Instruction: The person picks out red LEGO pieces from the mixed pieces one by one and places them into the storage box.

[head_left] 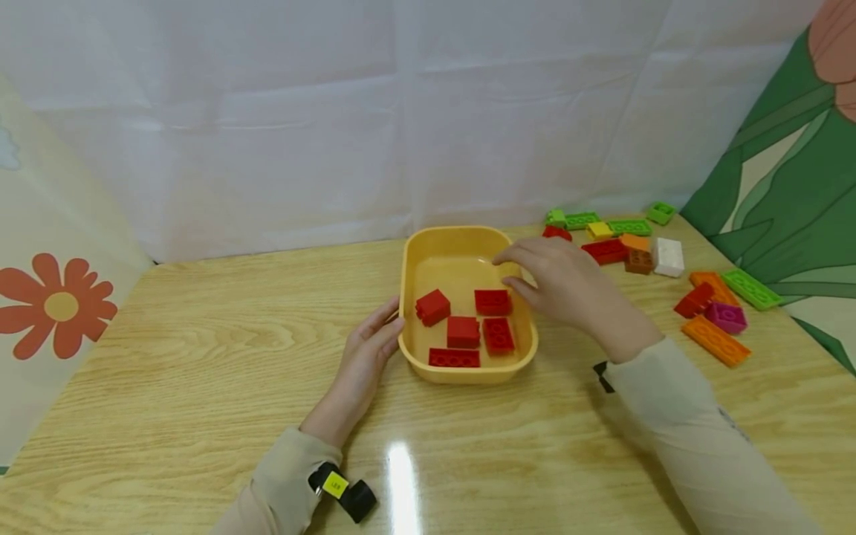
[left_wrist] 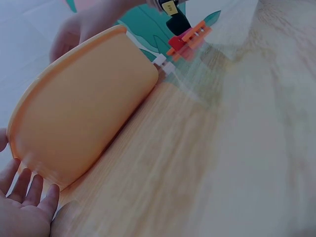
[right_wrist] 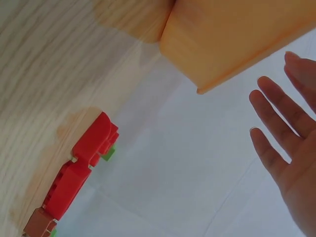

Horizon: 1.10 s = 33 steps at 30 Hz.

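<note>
A yellow plastic tub (head_left: 458,376) stands on the table with several red toy bricks inside, among them a block (head_left: 463,332) and a long narrow brick (head_left: 454,358). My left hand (head_left: 364,362) touches the tub's outer left side, and in the left wrist view its fingers (left_wrist: 33,190) rest against the wall. Over the tub's right rim hovers my right hand (head_left: 565,286), thumb and forefinger apart with nothing between them. The right wrist view shows that hand (right_wrist: 296,148) with fingers spread beside the tub (right_wrist: 232,39).
Right of the tub lie loose bricks: red (head_left: 604,251), brown (head_left: 638,261), white (head_left: 668,257), yellow (head_left: 599,230) and several green ones. Farther right, orange (head_left: 715,340), purple (head_left: 726,317) and red pieces lie together. A white sheet (head_left: 267,126) hangs behind the table.
</note>
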{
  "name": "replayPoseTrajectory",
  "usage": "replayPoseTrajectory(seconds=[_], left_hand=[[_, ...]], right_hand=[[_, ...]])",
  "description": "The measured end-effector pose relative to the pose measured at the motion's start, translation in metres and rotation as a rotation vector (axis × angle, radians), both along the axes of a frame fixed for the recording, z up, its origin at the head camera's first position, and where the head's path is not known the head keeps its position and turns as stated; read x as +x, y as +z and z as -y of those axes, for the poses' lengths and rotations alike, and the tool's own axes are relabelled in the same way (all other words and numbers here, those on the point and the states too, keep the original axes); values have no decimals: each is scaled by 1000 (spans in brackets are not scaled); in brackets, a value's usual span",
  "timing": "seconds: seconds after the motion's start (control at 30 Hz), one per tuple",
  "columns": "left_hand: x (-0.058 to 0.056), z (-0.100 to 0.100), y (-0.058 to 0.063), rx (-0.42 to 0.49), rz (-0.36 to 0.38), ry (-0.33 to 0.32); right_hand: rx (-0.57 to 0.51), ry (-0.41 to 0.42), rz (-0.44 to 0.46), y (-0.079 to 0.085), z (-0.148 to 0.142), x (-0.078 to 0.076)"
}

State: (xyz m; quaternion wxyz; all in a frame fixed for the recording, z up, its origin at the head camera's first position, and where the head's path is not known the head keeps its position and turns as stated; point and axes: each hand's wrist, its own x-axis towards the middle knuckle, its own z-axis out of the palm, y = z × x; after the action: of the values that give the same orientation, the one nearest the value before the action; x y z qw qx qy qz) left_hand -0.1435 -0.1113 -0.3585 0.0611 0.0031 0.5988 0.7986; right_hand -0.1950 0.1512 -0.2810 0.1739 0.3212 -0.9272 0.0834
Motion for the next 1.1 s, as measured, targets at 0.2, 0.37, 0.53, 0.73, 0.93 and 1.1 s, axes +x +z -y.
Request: replayPoseTrajectory(seconds=[0.2,0.37,0.53,0.73,0.93,1.1], left_hand=[[0,0,-1,-4,-9,-4],[0,0,-1,-8,-6,-2],[0,0,0,-8,-2,1],[-1,-1,-1,-3,-6,2],[-1,-3,-2,6,-13,2],[-1,-4,-3,9,-2,6]], right_hand=[[2,-41,13,6,-7,-1],[21,-115,94,15,-11,2],[51,-214,189,23,-14,6],[57,-260,286,31,-28,5],[0,-320,377,38,-51,3],[-29,-326,396,40,-69,1]])
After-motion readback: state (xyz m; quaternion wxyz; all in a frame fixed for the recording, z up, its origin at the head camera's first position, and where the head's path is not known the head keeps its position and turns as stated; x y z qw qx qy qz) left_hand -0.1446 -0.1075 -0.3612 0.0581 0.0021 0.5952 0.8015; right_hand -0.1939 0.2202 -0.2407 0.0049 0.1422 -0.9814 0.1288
